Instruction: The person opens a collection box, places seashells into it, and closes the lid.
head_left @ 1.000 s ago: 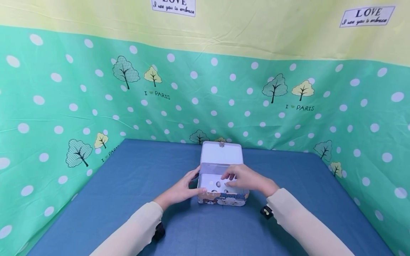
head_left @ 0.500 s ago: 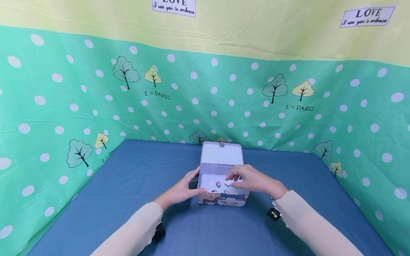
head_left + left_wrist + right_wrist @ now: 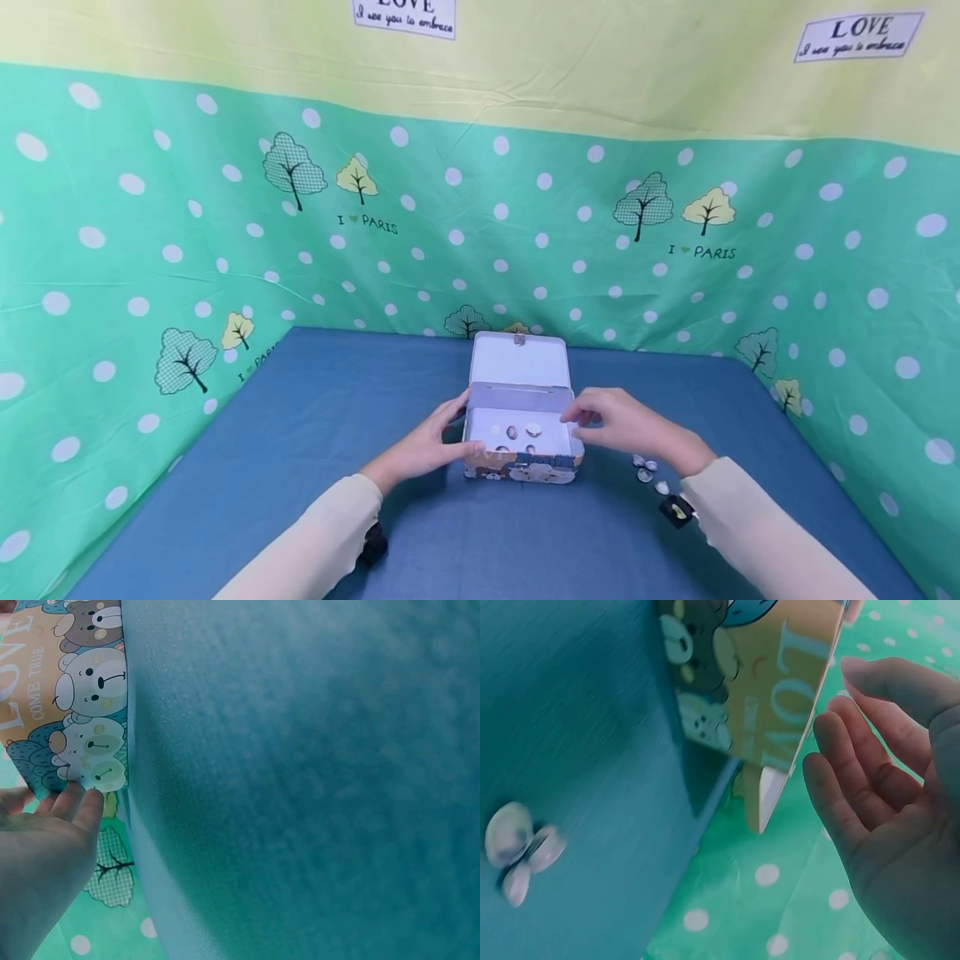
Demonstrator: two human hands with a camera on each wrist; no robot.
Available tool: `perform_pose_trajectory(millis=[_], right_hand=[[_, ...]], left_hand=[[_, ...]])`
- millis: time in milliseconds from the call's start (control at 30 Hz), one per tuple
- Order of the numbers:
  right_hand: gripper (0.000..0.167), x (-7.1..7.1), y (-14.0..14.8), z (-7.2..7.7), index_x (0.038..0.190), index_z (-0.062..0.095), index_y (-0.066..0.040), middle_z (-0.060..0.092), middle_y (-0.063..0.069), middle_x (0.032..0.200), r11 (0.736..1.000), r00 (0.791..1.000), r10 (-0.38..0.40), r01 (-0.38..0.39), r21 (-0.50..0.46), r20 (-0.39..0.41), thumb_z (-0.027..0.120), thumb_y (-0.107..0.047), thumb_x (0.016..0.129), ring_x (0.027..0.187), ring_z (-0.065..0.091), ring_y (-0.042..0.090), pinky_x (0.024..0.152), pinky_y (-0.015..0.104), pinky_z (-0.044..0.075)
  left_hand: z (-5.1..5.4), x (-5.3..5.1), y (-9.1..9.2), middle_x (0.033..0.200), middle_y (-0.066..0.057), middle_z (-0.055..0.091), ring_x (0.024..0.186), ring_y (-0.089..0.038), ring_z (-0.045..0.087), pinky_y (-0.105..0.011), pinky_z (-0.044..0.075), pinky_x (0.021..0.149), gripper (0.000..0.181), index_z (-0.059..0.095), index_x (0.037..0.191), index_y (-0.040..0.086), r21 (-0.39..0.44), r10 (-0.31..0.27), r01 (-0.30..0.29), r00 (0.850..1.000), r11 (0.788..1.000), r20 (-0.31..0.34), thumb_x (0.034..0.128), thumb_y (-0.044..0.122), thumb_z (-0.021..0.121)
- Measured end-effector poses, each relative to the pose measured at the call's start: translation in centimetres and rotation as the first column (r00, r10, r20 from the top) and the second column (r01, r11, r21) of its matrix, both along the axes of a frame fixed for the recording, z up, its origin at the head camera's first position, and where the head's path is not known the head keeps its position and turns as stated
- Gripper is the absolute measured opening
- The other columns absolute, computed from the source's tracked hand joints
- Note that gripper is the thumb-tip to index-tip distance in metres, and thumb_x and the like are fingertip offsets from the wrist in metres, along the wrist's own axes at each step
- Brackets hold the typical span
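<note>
An open tin box [image 3: 522, 469] with cartoon bears on its sides stands mid-table, its white lid [image 3: 519, 360] raised at the back. Several small seashells lie inside, among them a brownish seashell [image 3: 512, 432] and a white seashell [image 3: 533, 430]. My left hand [image 3: 418, 448] holds the box's left end, thumb at the front rim and fingers along the side. Over the box's right edge, my right hand [image 3: 633, 427] has loosely bent fingers; the right wrist view shows nothing between them. Several seashells [image 3: 510, 832] lie on the table near my right wrist.
A dark blue cloth [image 3: 330, 392] covers the table. Behind and on both sides hangs a green and yellow curtain [image 3: 501, 183] with dots and trees. Black wrist gear [image 3: 677, 510] sits under my right sleeve.
My right hand has moved right, from over the inside of the box to its right edge. A white seashell now shows in the box. The left hand stays put.
</note>
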State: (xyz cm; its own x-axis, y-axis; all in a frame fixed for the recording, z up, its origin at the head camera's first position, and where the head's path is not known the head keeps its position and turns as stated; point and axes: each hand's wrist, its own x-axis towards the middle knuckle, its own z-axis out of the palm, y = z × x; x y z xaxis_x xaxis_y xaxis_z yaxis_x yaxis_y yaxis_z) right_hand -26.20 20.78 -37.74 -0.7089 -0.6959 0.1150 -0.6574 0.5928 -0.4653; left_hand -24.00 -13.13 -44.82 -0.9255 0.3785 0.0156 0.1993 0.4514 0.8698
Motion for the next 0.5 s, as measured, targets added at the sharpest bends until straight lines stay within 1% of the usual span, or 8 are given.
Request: perform_pose_trajectory(millis=[167, 300, 367, 433, 500], right_hand=[[0.018, 0.3, 1.9, -0.1, 0.109, 0.075, -0.007, 0.068, 0.002, 0.101, 0.999, 0.999, -0.048, 0.048, 0.007, 0.0, 0.073, -0.008, 0.091, 0.09, 0.064, 0.019, 0.082, 0.044, 0.057], [0.017, 0.6, 3.4, -0.4, 0.108, 0.076, -0.009, 0.067, -0.003, 0.097, 0.998, 0.998, -0.069, 0.069, 0.012, -0.01, 0.074, -0.008, 0.091, 0.088, 0.064, 0.015, 0.081, 0.043, 0.057], [0.017, 0.8, 4.2, -0.6, 0.107, 0.075, -0.01, 0.067, -0.004, 0.097, 0.997, 0.997, -0.076, 0.076, 0.012, -0.011, 0.074, -0.008, 0.09, 0.088, 0.064, 0.014, 0.08, 0.043, 0.057], [0.018, 1.0, 4.9, -0.9, 0.108, 0.075, -0.009, 0.067, -0.004, 0.097, 0.996, 0.996, -0.085, 0.085, 0.014, -0.011, 0.074, -0.008, 0.09, 0.087, 0.063, 0.013, 0.08, 0.042, 0.057], [0.018, 1.1, 5.6, -1.1, 0.108, 0.075, -0.008, 0.067, -0.004, 0.097, 0.995, 0.995, -0.099, 0.099, 0.015, 0.004, 0.075, -0.009, 0.09, 0.086, 0.063, 0.012, 0.077, 0.038, 0.057]], left_hand=[[-0.1, 0.0, -0.1, 0.163, -0.011, 0.023, 0.147, -0.035, 0.026, -0.06, 0.03, 0.112, 0.09, 0.02, 0.162, 0.028, 0.006, -0.003, 0.003, 1.0, 1.0, -0.001, 0.0911, 0.039, 0.075], [-0.1, -0.1, -0.2, 0.163, -0.011, 0.023, 0.147, -0.034, 0.026, -0.059, 0.03, 0.112, 0.092, 0.02, 0.162, 0.028, 0.008, -0.009, 0.009, 1.0, 1.0, -0.002, 0.0898, 0.044, 0.075], [-0.2, -0.1, -0.2, 0.163, -0.011, 0.023, 0.147, -0.035, 0.026, -0.059, 0.03, 0.112, 0.092, 0.02, 0.162, 0.028, 0.01, -0.012, 0.012, 1.0, 1.0, -0.004, 0.0898, 0.044, 0.075], [-0.2, -0.2, -0.2, 0.163, -0.012, 0.022, 0.147, -0.035, 0.026, -0.06, 0.029, 0.112, 0.092, 0.02, 0.162, 0.028, 0.011, -0.016, 0.016, 1.0, 1.0, -0.004, 0.0897, 0.044, 0.075], [-0.2, -0.2, -0.2, 0.163, -0.012, 0.022, 0.147, -0.035, 0.026, -0.06, 0.029, 0.112, 0.093, 0.02, 0.162, 0.028, 0.014, -0.021, 0.021, 1.0, 1.0, -0.004, 0.0896, 0.044, 0.075]])
